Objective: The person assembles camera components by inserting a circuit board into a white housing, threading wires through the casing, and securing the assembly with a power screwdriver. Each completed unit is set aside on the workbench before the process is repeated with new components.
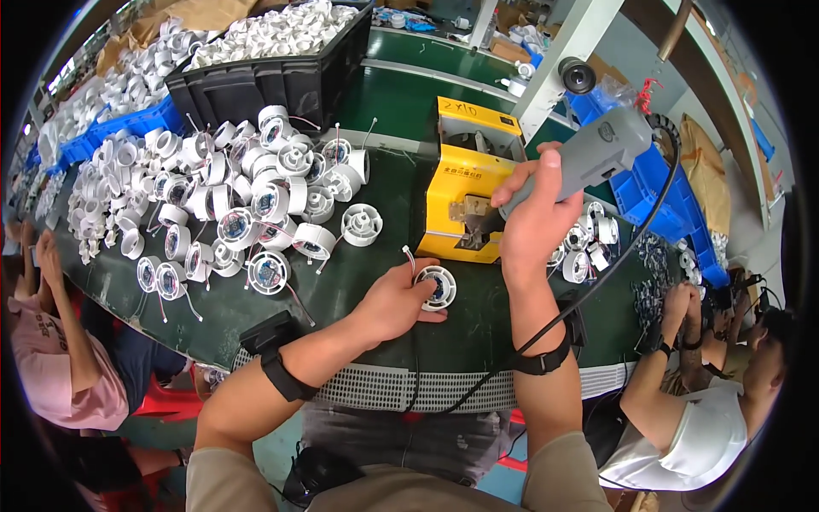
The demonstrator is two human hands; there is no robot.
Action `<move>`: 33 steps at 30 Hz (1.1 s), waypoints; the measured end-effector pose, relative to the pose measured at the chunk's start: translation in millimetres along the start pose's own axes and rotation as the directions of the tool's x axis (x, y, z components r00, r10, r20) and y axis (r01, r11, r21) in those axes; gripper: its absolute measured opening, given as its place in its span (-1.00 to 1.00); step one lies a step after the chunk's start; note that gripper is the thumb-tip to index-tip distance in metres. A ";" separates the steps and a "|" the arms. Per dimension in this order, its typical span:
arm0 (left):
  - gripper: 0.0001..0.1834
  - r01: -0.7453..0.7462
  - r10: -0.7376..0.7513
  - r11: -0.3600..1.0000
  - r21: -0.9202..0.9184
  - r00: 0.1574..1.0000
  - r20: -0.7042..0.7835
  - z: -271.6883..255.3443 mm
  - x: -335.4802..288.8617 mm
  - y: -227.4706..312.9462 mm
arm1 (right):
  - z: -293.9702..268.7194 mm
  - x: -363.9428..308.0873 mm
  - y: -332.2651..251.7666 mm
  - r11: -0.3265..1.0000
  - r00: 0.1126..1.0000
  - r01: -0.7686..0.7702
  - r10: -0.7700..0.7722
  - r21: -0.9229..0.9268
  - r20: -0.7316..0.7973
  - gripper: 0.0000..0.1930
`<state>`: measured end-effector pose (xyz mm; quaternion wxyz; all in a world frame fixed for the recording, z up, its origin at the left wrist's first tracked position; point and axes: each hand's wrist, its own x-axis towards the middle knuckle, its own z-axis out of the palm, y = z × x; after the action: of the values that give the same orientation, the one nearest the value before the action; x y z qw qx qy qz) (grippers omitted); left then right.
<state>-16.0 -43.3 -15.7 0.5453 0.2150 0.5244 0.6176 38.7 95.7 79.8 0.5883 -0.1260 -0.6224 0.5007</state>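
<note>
On the green workbench (482, 333), near its front edge, the left hand (386, 304) is clamped on a white ring (438, 286), face up; whether the ring touches the bench cannot be told. Farther off, the right hand (539, 220) is wrapped round a grey power screwdriver (589, 152), long axis slanting from upper right to lower left, nose at the front of a yellow box (467, 181). The ring lies left of that nose and nearer the body.
</note>
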 end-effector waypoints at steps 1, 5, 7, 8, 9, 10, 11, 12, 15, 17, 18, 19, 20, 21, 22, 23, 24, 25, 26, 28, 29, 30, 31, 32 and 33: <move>-0.57 -0.001 0.001 1.000 0.011 1.000 0.005 -0.4 0.5 0.7 | -0.4 -1.1 -1.2 1.000 1.000 -0.003 0.003 -0.002 -0.001 -0.73; -0.58 -0.002 0.002 1.000 0.030 1.000 -0.004 -1.1 0.3 0.9 | -4.5 -13.7 -9.4 0.995 0.996 -0.082 0.080 0.059 0.027 -0.72; -0.59 -0.001 0.001 0.999 0.033 1.000 -0.006 -0.3 -0.3 1.2 | -7.4 -27.5 -16.2 0.984 0.992 -0.123 0.119 0.127 0.036 -0.72; -0.59 -0.003 0.003 0.999 0.040 1.000 -0.007 -0.1 -0.6 1.5 | -5.9 -35.0 -19.6 0.976 0.989 -0.149 0.144 0.159 0.043 -0.72; -0.59 0.003 -0.003 0.999 0.039 1.000 -0.004 0.5 -0.8 1.9 | -5.4 -42.0 -22.2 0.967 0.985 -0.172 0.167 0.188 0.047 -0.72; -0.60 0.001 -0.001 0.999 0.040 1.000 0.000 0.7 -1.0 2.2 | -5.8 -47.8 -22.6 0.962 0.980 -0.195 0.184 0.192 0.076 -0.70; -0.61 -0.001 0.001 0.999 0.042 1.000 0.003 0.6 -1.0 1.9 | -5.6 -51.9 -21.7 0.962 0.979 -0.199 0.188 0.189 0.073 -0.70; -0.62 -0.015 0.014 0.999 0.043 1.000 0.011 0.3 0.2 0.9 | -5.4 -55.2 -20.1 0.965 0.978 -0.199 0.184 0.174 0.094 -0.70; -0.60 -0.009 0.009 1.000 0.015 1.000 0.026 -0.1 -0.2 0.0 | -7.6 -60.0 -14.9 0.968 0.976 -0.195 0.174 0.159 0.134 -0.68; -0.61 -0.010 0.009 1.000 0.013 1.000 0.017 0.6 -1.0 0.5 | -6.3 -61.6 -15.4 0.959 0.971 -0.221 0.198 0.180 0.136 -0.68; -0.61 -0.012 0.012 1.000 0.010 1.000 0.011 1.1 -1.1 0.6 | -6.5 -62.2 -14.7 0.958 0.970 -0.225 0.202 0.180 0.137 -0.68; -0.61 -0.009 0.009 1.000 0.008 1.000 0.008 1.7 -1.2 1.3 | -7.0 -62.4 -13.8 0.959 0.972 -0.216 0.193 0.185 0.138 -0.68; -0.62 -0.010 0.010 1.000 0.011 1.000 0.009 2.4 -1.3 2.5 | -7.1 -62.8 -12.8 0.960 0.973 -0.207 0.183 0.189 0.138 -0.68; -0.63 -0.011 0.011 1.000 0.016 1.000 0.012 2.7 -1.7 3.5 | -6.2 -63.4 -12.1 0.959 0.973 -0.211 0.186 0.190 0.139 -0.68; -0.63 -0.009 0.009 1.000 0.015 1.000 0.010 3.1 -1.9 3.8 | -5.2 -64.0 -11.2 0.961 0.972 -0.212 0.187 0.181 0.145 -0.68; -0.64 -0.012 0.012 1.000 0.022 1.000 0.000 3.4 -2.0 4.0 | -4.5 -64.4 -10.5 0.962 0.971 -0.212 0.187 0.171 0.151 -0.68; -0.64 -0.014 0.015 0.999 0.028 1.000 -0.010 3.3 -2.3 3.7 | -4.3 -65.1 -9.4 0.962 0.970 -0.215 0.190 0.171 0.152 -0.68; -0.64 -0.012 0.013 1.000 0.027 1.000 -0.012 2.8 -2.7 4.6 | -4.2 -65.4 -8.5 0.961 0.968 -0.215 0.186 0.176 0.165 -0.68; -0.65 -0.007 0.008 0.999 0.040 1.000 -0.019 2.4 -3.0 6.4 | -4.5 -65.5 -7.8 0.960 0.967 -0.214 0.182 0.180 0.179 -0.67; -0.65 0.000 0.001 0.999 0.052 1.000 -0.029 2.9 -4.1 6.3 | -8.0 -67.3 -5.2 0.958 0.964 -0.212 0.173 0.193 0.203 -0.66; -0.65 -0.002 0.004 0.998 0.063 0.999 -0.032 3.6 -4.3 6.2 | -10.0 -68.0 -3.5 0.957 0.961 -0.206 0.159 0.206 0.225 -0.66; -0.65 -0.012 0.014 0.997 0.079 1.000 -0.023 5.5 -3.0 8.8 | -11.9 -67.5 -3.0 0.959 0.965 -0.194 0.148 0.205 0.218 -0.66; -0.65 -0.020 0.021 0.996 0.087 1.000 -0.011 6.8 -1.6 8.3 | -13.9 -68.0 -2.2 0.947 0.960 -0.209 0.151 0.244 0.236 -0.64; -0.65 -0.019 0.020 0.998 0.059 1.000 -0.017 7.3 -1.3 4.8 | -15.9 -68.5 -2.3 0.933 0.955 -0.222 0.151 0.282 0.253 -0.63; -0.65 -0.020 0.020 0.999 0.035 1.000 -0.014 7.8 0.3 2.9 | -17.5 -68.5 -0.8 0.940 0.963 -0.197 0.131 0.278 0.237 -0.63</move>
<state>-10.8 -39.3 -10.4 0.5316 0.2253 0.5366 0.6154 72.9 52.6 35.6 0.4856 -0.0321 -0.5866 0.6473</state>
